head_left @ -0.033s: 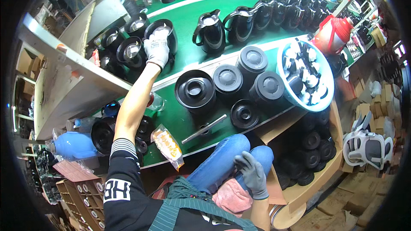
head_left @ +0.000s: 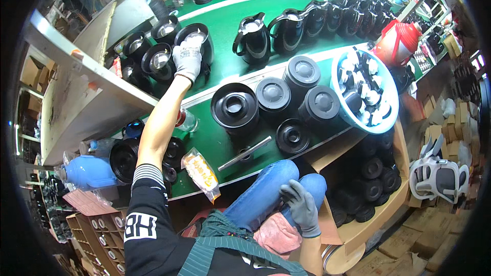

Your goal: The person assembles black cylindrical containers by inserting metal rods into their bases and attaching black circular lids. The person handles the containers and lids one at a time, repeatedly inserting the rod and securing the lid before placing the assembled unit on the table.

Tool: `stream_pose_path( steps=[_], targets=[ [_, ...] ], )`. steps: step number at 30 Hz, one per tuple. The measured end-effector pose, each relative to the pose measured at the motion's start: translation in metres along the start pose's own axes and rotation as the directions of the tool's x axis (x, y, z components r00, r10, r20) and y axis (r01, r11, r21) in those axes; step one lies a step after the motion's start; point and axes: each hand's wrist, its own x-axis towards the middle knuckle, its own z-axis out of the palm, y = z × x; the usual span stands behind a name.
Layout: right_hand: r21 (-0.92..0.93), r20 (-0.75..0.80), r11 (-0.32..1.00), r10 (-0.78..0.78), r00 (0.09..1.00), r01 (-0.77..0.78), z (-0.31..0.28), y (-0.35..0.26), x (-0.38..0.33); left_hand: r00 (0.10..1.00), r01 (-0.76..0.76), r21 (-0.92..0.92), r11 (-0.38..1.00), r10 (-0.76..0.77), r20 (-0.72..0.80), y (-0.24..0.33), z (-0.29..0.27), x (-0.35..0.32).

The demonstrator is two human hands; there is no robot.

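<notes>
My left hand (head_left: 187, 62), in a whitish work glove, reaches far left with its fingers bent over the near rim of a black jug (head_left: 207, 46). This jug has a shiny metal-looking inside; the fingertips are partly hidden. Beside it stand several similar black jugs (head_left: 157, 62). My right hand (head_left: 303, 208), in a grey glove, rests palm-up by my knee with fingers loosely apart, holding nothing. Nearer on the green bench are stacks of black round lids (head_left: 320, 103), a wide black ring-shaped part (head_left: 234, 108) and a metal rod (head_left: 244, 154).
Finished-looking black pitchers (head_left: 253, 40) line the far side. At right, a light-blue basin (head_left: 393, 110) of small parts and a red flask (head_left: 398, 43) stand near a carton (head_left: 394, 212) of black discs. A plastic packet (head_left: 201, 175) lies at the bench's front edge.
</notes>
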Motion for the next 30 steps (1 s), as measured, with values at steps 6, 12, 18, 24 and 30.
stream_pose_path(
  steps=[6, 12, 18, 24, 30],
  targets=[
    [-0.308, -0.024, 0.945, -0.12, 0.992, 0.107, 0.021, -0.005, -0.004, 0.963, -0.148, -0.109, 0.983, 0.118, -0.244, -0.01, -0.083, -0.024],
    [-0.624, 0.135, 0.691, -0.366, 0.921, 0.366, 0.098, -0.059, 0.006, 0.897, -0.352, -0.284, 0.892, 0.235, -0.375, -0.001, -0.272, -0.067],
    [-0.612, 0.783, -0.452, -0.459, 0.419, 0.649, 0.237, -0.132, 0.01, 0.852, -0.52, -0.405, 0.752, 0.425, -0.305, 0.032, -0.387, -0.154],
    [-0.683, 0.729, -0.496, -0.427, 0.534, 0.536, 0.223, -0.094, -0.036, 0.703, -0.649, -0.562, 0.513, 0.687, -0.184, 0.07, -0.404, -0.239],
    [-0.821, 0.44, 0.016, -0.619, 0.65, 0.57, 0.152, -0.067, -0.091, 0.919, -0.351, -0.869, 0.348, 0.304, -0.25, 0.072, -0.374, -0.281]
  ],
)
